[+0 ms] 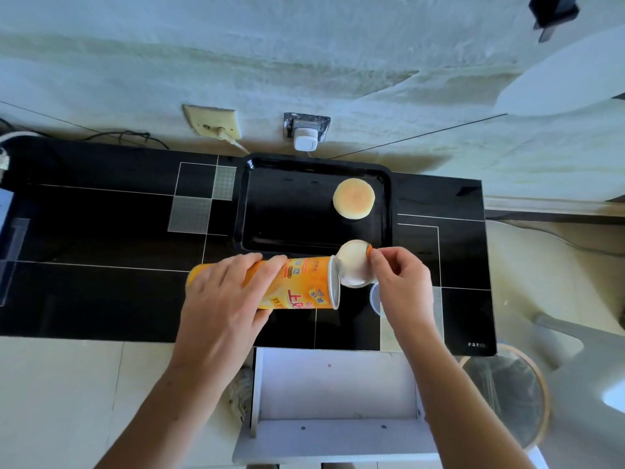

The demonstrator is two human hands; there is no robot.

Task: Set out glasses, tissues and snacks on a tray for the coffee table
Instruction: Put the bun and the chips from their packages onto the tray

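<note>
a: where is the snack can held?

b: the orange snack can is held on its side above the black worktop, just in front of the near edge of the black tray. it is wrapped by the left hand, whose grip is closed around the can's body, with the open end turned to the right.

a: and the other hand?

b: the right hand is placed at the can's mouth. a pale foil seal, still joined at the rim, is pinched by its small orange tab between thumb and forefinger, so that grip is closed on the seal. a clear plastic lid is seen lying on the worktop, partly hidden behind the right hand.

a: what is found on the tray?

b: one round, pale golden pastry is laid flat in the far right part of the tray. the rest of the tray's glossy floor is seen bare.

a: anything nearby?

b: a white plug is seated in a wall socket beyond the tray, and an open white drawer is seen below the worktop's near edge.
</note>
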